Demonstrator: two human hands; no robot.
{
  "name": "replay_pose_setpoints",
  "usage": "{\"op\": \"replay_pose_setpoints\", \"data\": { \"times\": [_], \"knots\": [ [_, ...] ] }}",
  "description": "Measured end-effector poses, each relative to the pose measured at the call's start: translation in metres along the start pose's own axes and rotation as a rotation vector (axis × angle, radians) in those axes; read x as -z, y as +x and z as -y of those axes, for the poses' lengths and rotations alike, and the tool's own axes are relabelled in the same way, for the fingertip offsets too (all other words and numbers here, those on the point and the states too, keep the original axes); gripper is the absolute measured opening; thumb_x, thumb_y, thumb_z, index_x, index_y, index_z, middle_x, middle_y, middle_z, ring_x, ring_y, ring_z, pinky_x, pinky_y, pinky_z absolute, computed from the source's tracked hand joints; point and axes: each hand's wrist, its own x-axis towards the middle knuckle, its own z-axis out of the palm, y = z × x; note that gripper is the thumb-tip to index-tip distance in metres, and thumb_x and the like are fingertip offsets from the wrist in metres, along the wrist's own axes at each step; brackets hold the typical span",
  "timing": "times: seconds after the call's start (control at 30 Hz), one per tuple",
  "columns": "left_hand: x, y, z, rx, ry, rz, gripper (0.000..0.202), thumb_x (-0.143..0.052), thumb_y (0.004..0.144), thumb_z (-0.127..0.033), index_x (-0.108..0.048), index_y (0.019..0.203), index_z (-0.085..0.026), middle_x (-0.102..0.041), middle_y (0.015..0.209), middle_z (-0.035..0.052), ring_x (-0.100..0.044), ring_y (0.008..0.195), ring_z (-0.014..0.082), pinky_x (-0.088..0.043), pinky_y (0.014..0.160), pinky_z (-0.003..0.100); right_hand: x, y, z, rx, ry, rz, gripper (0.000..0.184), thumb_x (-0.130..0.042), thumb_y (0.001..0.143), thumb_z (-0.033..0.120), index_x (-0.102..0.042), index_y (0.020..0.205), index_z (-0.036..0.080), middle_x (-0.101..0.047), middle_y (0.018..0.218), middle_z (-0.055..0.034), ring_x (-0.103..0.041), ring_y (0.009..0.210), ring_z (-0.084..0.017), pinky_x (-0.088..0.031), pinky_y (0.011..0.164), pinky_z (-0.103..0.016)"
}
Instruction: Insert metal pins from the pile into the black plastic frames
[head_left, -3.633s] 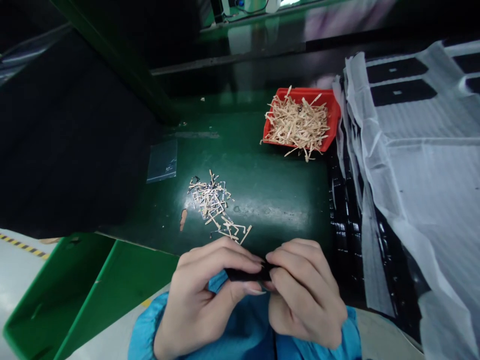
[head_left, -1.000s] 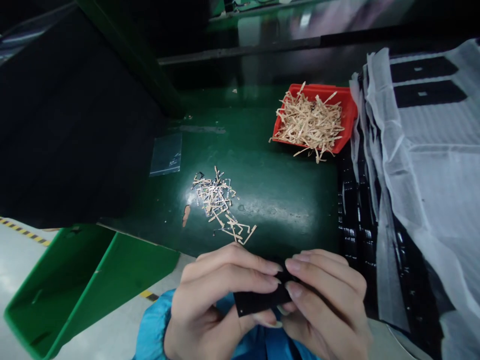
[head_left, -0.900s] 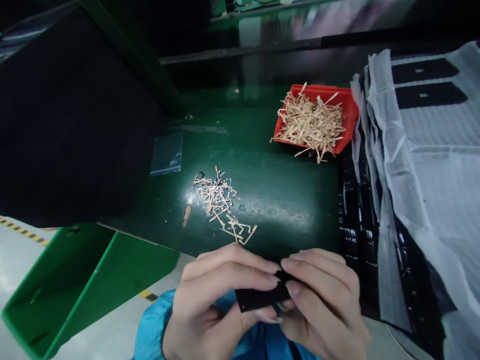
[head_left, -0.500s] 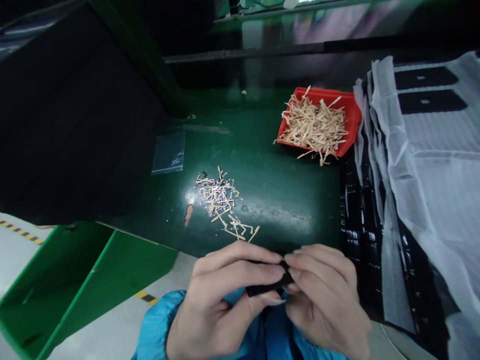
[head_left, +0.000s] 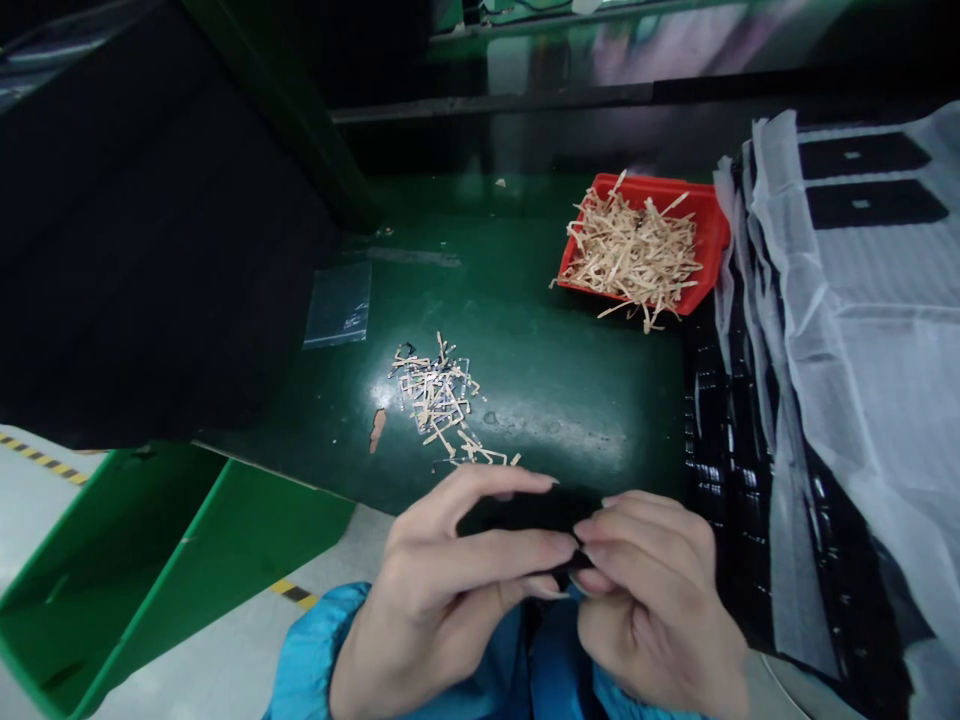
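Note:
Both hands meet at the near edge of the green table (head_left: 585, 375), holding a small flat black piece (head_left: 517, 514). My left hand (head_left: 442, 590) pinches it between thumb and middle finger, with the index finger lifted over its upper side. At the piece's right end, the fingertips of my right hand (head_left: 660, 590) are closed on it. Fingers cover much of the piece, so its full shape is hidden. Just beyond my left hand lies a loose pile of thin, bent beige and dark strips (head_left: 435, 392).
A red bin (head_left: 711, 215) heaped with beige strips (head_left: 634, 250) stands at the back right. Black trays (head_left: 705, 440) with white foam sheets (head_left: 900, 390) are stacked on the right. A clear zip bag (head_left: 337, 305) and brown scrap (head_left: 377, 430) lie left; a green bin (head_left: 277, 540) stands below.
My left index finger has lifted from the black piece and reaches out above it. The piece looks more tilted between the hands. My right hand has hardly moved.

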Motion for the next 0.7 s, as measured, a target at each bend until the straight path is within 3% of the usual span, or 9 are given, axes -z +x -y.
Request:
{"op": "replay_pose_setpoints", "data": {
  "times": [0.13,0.27,0.4,0.47,0.57,0.63,0.7],
  "knots": [
    [0.005,-0.005,0.003,-0.034,0.093,-0.043,0.045,-0.068,0.092,0.007,-0.08,0.124,-0.022,-0.072,0.119,0.0078,-0.072,0.1,0.0171,-0.066,0.079,0.024,-0.006,0.004,0.001,-0.029,0.032,-0.012,0.026,-0.064,0.084,-0.01,-0.068,0.086,0.016,-0.075,0.087,-0.0026,-0.071,0.086,-0.018,-0.062,0.067,-0.033],
    [-0.002,0.0,0.002,-0.095,0.108,-0.012,0.035,-0.07,0.091,0.005,-0.078,0.116,-0.018,-0.079,0.102,0.0062,-0.073,0.083,0.017,-0.063,0.073,0.028,-0.004,0.005,0.001,-0.012,0.024,-0.03,0.026,-0.061,0.086,-0.007,-0.065,0.077,0.017,-0.068,0.073,-0.0014,-0.066,0.077,-0.018,-0.061,0.063,-0.035],
    [-0.003,0.001,0.006,-0.088,0.282,-0.129,0.031,-0.068,0.092,0.003,-0.075,0.113,-0.018,-0.082,0.093,0.0041,-0.077,0.076,0.0153,-0.063,0.072,0.024,-0.003,0.004,-0.002,-0.096,0.054,0.049,0.028,-0.061,0.085,-0.009,-0.07,0.096,0.015,-0.077,0.092,-0.0051,-0.072,0.091,-0.019,-0.064,0.075,-0.035],
    [0.015,-0.001,0.009,-0.037,0.367,-0.219,0.024,-0.071,0.093,-0.004,-0.077,0.108,-0.021,-0.084,0.091,0.0019,-0.08,0.073,0.0159,-0.065,0.07,0.021,-0.007,0.003,-0.003,-0.092,0.056,-0.028,0.027,-0.063,0.086,-0.009,-0.071,0.098,0.014,-0.078,0.093,-0.0068,-0.073,0.091,-0.02,-0.064,0.075,-0.034],
    [0.063,0.011,0.013,0.098,0.433,-0.306,0.006,-0.075,0.094,-0.02,-0.079,0.099,-0.022,-0.085,0.085,0.0017,-0.08,0.066,0.0193,-0.065,0.058,0.022,-0.017,0.001,-0.005,-0.146,0.06,-0.131,0.022,-0.066,0.088,-0.004,-0.072,0.091,0.017,-0.075,0.081,-0.005,-0.072,0.08,-0.019,-0.062,0.065,-0.032],
    [0.093,0.044,0.013,0.191,0.437,-0.279,0.01,-0.073,0.096,-0.029,-0.076,0.093,-0.019,-0.083,0.078,0.0038,-0.079,0.062,0.0211,-0.063,0.052,0.025,-0.025,-0.001,-0.007,-0.172,0.071,-0.135,0.022,-0.065,0.09,-0.003,-0.071,0.088,0.018,-0.075,0.077,-0.0045,-0.071,0.076,-0.019,-0.062,0.064,-0.033],
    [0.105,0.102,0.015,0.241,0.463,-0.226,0.018,-0.07,0.098,-0.029,-0.072,0.086,-0.016,-0.079,0.073,0.0051,-0.076,0.06,0.0203,-0.063,0.055,0.028,-0.031,-0.001,-0.01,-0.143,0.095,-0.136,0.023,-0.065,0.089,-0.004,-0.071,0.086,0.018,-0.074,0.076,-0.0047,-0.071,0.075,-0.019,-0.062,0.065,-0.033]
  ]
}}
